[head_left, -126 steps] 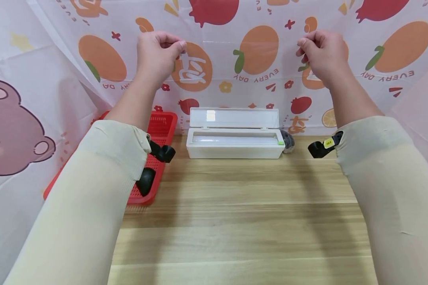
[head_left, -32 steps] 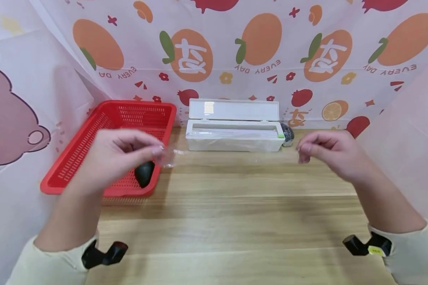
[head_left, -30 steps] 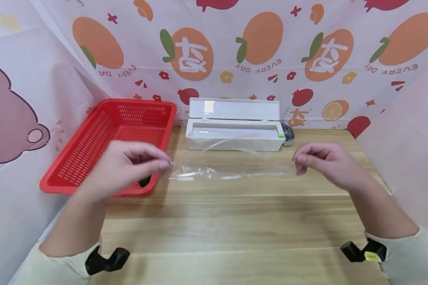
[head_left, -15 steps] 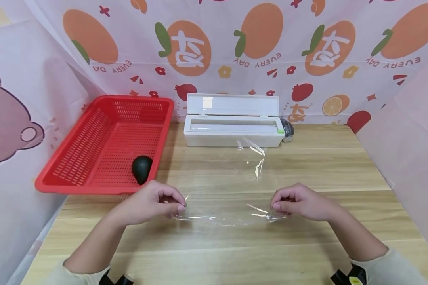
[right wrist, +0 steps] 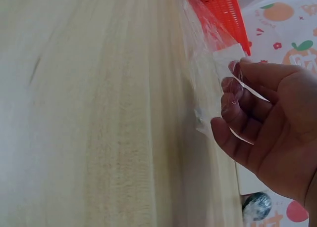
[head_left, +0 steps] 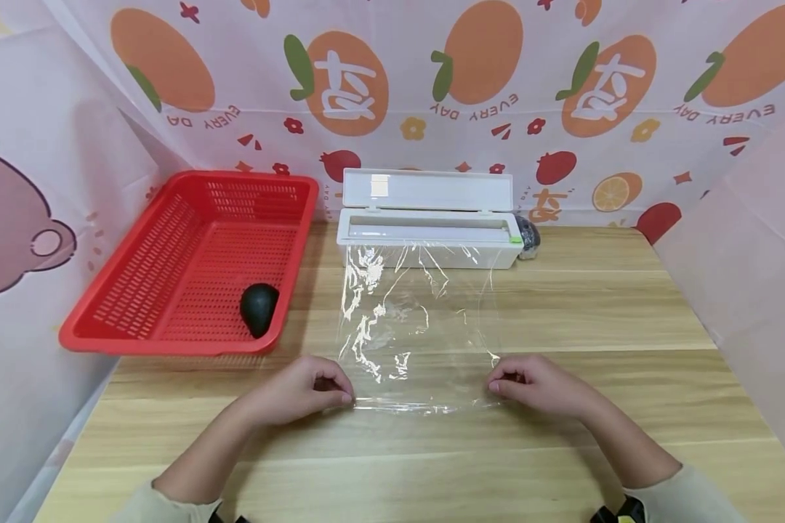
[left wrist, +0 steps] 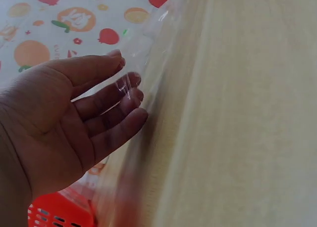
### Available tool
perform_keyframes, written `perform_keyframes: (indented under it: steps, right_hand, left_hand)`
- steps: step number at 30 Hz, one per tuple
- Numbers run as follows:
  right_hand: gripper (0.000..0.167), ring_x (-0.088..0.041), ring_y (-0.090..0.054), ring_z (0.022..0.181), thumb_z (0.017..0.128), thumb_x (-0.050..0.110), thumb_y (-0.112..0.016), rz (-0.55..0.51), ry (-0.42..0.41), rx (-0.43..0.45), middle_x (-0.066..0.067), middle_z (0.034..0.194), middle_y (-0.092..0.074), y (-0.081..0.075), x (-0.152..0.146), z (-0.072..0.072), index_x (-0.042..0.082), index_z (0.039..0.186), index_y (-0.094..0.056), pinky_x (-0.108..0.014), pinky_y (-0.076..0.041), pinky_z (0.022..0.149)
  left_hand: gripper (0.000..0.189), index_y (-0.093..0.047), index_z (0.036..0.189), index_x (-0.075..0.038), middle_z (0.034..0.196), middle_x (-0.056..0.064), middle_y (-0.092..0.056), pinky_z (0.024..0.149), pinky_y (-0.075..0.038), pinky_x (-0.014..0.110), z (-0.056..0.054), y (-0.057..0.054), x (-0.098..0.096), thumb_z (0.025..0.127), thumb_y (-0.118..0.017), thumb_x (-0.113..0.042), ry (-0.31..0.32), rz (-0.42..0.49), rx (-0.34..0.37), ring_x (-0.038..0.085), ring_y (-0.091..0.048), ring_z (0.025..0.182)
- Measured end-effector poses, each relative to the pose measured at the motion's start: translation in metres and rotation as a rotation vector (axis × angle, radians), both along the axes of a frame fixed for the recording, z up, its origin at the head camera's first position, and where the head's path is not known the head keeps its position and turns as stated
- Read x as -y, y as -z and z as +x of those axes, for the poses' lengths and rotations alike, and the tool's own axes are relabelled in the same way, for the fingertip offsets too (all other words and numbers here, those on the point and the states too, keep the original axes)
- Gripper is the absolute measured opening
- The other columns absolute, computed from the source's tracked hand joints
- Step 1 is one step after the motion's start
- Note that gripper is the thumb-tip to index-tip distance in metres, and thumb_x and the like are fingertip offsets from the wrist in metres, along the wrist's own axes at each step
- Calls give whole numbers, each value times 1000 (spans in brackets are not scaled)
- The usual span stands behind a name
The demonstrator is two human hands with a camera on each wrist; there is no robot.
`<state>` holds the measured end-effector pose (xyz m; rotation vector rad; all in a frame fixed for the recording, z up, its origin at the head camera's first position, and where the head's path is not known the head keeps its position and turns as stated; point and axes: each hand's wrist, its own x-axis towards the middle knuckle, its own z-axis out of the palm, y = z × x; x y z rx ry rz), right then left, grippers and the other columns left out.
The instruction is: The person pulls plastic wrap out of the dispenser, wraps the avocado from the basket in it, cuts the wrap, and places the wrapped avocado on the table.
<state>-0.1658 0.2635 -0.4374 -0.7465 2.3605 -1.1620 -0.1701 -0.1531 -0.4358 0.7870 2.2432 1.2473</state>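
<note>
A sheet of clear plastic wrap (head_left: 425,327) stretches over the wooden table from the white wrap dispenser box (head_left: 425,256), whose lid (head_left: 432,190) stands raised at the back. My left hand (head_left: 307,392) pinches the sheet's near left corner between thumb and fingers. At the near right corner, my right hand (head_left: 536,385) pinches it likewise. Both wrist views show film between thumb and fingertips: the left hand (left wrist: 79,108) in one, the right hand (right wrist: 272,113) in the other. Glossy creases run across the film's left side.
A red plastic basket (head_left: 72,335) stands at the left, holding a dark green avocado-like fruit (head_left: 259,309). Behind the dispenser's right end sits a dark rounded thing wrapped in film (head_left: 528,238). A fruit-print cloth (head_left: 412,87) hangs along the back of the wooden table (head_left: 432,479).
Both hands came down from high in front of the backdrop and drew the wrap toward the body, low over the table. The film now lies spread between dispenser and hands.
</note>
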Motion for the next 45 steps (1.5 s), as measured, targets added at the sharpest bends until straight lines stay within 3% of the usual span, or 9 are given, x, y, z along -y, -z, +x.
perform_keyframes:
  steps: [6, 14, 20, 25, 29, 35, 40, 45]
  right_hand:
    - [14, -7, -57, 75, 97, 26, -62, -37, -17, -47, 5, 89, -65, 4, -2, -5, 18, 95, -73, -24, -50, 64]
    - [14, -5, -55, 73, 89, 21, -72, -28, -64, 60, 4, 87, -66, 1, -3, -2, 17, 102, -74, -22, -50, 62]
    - [19, -2, -52, 67, 84, 22, -78, 7, -128, 121, 6, 78, -61, 5, -4, 0, 15, 101, -73, -20, -48, 59]
    - [17, -1, -51, 67, 81, 22, -81, 81, -129, 101, 11, 73, -57, 9, -2, 3, 19, 95, -73, -20, -48, 62]
    - [17, 0, -51, 66, 79, 22, -83, 120, -123, 98, 12, 71, -56, 9, -3, 6, 21, 92, -72, -20, -48, 64]
    - [5, 1, -51, 66, 86, 27, -76, 106, -134, 29, 13, 73, -57, 12, -4, 6, 28, 88, -71, -19, -47, 61]
    - [9, 1, -50, 65, 85, 35, -77, 84, -116, -35, 13, 72, -57, 14, -5, 10, 29, 86, -69, -19, -46, 58]
    - [17, -1, -50, 67, 80, 33, -81, 115, -121, -125, 12, 74, -54, 15, -4, 18, 27, 85, -66, -18, -46, 59]
  left_hand:
    - [6, -74, 88, -20, 89, -8, -70, 80, -53, 26, 1, 1, 2, 87, -75, -15, 27, -4, -119, 6, -62, 86]
    - [7, -76, 92, -21, 89, -10, -70, 73, -53, 26, 5, -3, 5, 89, -74, -27, 64, -18, -153, 3, -61, 82]
    - [20, -74, 80, -23, 85, -13, -63, 74, -51, 24, 10, 0, 3, 96, -64, -30, -14, -60, -213, 3, -59, 81]
    - [2, -75, 90, -25, 85, -20, -63, 73, -51, 23, 15, 4, 1, 89, -74, -25, -58, -165, -318, -2, -58, 80]
    - [13, -74, 94, -25, 89, -17, -64, 72, -50, 22, 19, 4, 0, 82, -80, -22, -64, -228, -327, 0, -57, 80]
    - [19, -75, 94, -26, 90, -14, -55, 68, -45, 20, 24, 0, -1, 82, -79, -39, -69, -269, -330, 6, -52, 78]
    - [16, -74, 100, -22, 91, -19, -59, 71, -50, 21, 26, -16, -5, 92, -70, -34, -120, -255, -376, 0, -55, 81]
    - [12, -74, 102, -19, 91, -13, -68, 64, -53, 20, 22, -56, 2, 91, -71, -19, -172, -161, -452, -1, -57, 75]
